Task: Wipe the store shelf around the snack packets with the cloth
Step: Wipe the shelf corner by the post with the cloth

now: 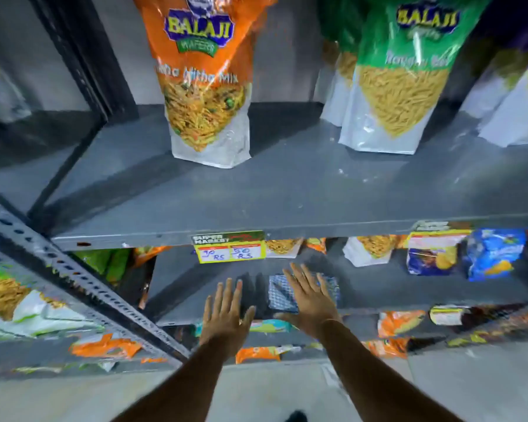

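A blue-and-white checked cloth (279, 295) lies folded on the lower grey shelf (393, 290). My right hand (310, 296) is spread flat, fingers apart, over the cloth's right part; I cannot tell whether it presses on it. My left hand (226, 315) hovers open just left of the cloth, holding nothing. On the upper grey shelf (287, 193) stand an orange snack packet (205, 86) and a green snack packet (400, 80); more packets sit behind and to the right.
A yellow price tag (230, 247) hangs from the upper shelf's front edge. A perforated metal upright (73, 278) slants at the left. Blue packets (494, 254) and other snack packets fill the lower shelves. The floor (256, 391) is pale tile.
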A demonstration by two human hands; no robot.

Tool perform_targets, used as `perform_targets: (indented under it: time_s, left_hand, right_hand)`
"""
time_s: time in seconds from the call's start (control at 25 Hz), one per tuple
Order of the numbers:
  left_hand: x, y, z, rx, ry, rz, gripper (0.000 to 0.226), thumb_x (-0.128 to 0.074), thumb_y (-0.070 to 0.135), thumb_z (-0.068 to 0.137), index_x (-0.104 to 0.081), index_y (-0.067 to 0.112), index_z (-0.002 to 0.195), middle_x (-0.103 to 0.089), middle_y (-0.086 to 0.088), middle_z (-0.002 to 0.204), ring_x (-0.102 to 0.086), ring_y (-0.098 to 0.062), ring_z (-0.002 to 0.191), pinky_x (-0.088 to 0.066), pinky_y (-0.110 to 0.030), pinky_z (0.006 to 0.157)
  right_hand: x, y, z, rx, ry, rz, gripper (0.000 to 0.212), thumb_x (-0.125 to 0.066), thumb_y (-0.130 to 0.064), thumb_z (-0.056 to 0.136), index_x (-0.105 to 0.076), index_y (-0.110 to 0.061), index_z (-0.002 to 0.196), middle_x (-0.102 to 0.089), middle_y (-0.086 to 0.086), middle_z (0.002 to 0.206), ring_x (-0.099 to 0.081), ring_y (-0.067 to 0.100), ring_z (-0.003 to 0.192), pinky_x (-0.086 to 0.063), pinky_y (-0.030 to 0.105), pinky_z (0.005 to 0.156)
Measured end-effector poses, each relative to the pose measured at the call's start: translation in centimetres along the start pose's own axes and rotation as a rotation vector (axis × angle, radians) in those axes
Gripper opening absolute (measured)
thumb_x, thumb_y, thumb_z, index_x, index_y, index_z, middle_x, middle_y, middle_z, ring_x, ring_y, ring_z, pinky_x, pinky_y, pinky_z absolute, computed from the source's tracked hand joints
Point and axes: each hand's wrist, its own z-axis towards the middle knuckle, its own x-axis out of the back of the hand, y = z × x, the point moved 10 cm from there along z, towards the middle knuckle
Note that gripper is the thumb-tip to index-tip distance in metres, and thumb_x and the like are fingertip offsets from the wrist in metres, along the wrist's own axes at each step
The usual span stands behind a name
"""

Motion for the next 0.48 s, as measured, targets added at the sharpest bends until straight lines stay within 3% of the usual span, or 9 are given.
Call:
perform_targets:
  time_s: [0.12, 0.24, 0.36, 0.44, 0.48]
  left_hand:
    - [-1.8, -0.2, 1.0, 0.054, -0.069, -0.035, 0.074, -0.039, 0.060, 0.094, -0.041, 0.021, 0.157, -0.038, -0.005, 0.165, -0.040, -0.030, 0.150, 0.010, -0.031, 0.123]
    - [-4.3, -0.3, 0.5, 0.107, -0.222, -0.042, 0.076, -0.042, 0.063, 0.093, -0.047, 0.017, 0.154, -0.044, -0.009, 0.162, -0.048, -0.031, 0.145, -0.006, -0.040, 0.122]
    - [-5.4, -0.5, 0.4, 0.151, -0.278, -0.053, 0.076, -0.031, 0.068, 0.099, -0.054, 0.015, 0.149, -0.054, -0.012, 0.154, -0.056, -0.034, 0.138, -0.025, -0.047, 0.114]
    - [-5.1, -0.6, 0.5, 0.123, -0.266, -0.034, 0.081, -0.019, 0.071, 0.099, -0.048, 0.017, 0.153, -0.051, -0.010, 0.158, -0.052, -0.033, 0.142, -0.021, -0.046, 0.116]
    - [-4.8, -0.5, 0.4, 0.106, -0.268, -0.047, 0.086, -0.013, 0.075, 0.096, -0.037, 0.021, 0.159, -0.041, -0.007, 0.165, -0.041, -0.031, 0.150, -0.012, -0.045, 0.121]
  right_hand:
    - [-2.2, 1.3, 1.9, -0.022, -0.069, -0.011, 0.126, -0.032, -0.100, 0.059, -0.024, -0.022, 0.157, -0.013, -0.003, 0.165, -0.016, 0.022, 0.154, -0.002, 0.048, 0.118]
    - [-4.3, 1.5, 2.5, -0.005, -0.135, -0.024, 0.128, -0.047, -0.097, 0.052, -0.036, -0.019, 0.153, -0.028, -0.001, 0.162, -0.035, 0.026, 0.148, -0.016, 0.050, 0.116]
    - [-4.0, 1.5, 2.3, 0.043, -0.051, -0.050, 0.122, -0.054, -0.092, 0.057, -0.037, -0.018, 0.153, -0.036, 0.003, 0.161, -0.035, 0.025, 0.148, -0.023, 0.052, 0.116]
    - [-3.8, 0.9, 1.8, 0.067, -0.045, -0.087, 0.108, -0.059, -0.081, 0.066, -0.038, -0.020, 0.152, -0.035, 0.002, 0.161, -0.036, 0.024, 0.147, -0.025, 0.050, 0.116]
    - [-3.8, 0.4, 1.4, 0.091, -0.042, -0.096, 0.097, -0.065, -0.067, 0.071, -0.037, -0.022, 0.153, -0.032, 0.000, 0.162, -0.037, 0.023, 0.147, -0.025, 0.048, 0.115]
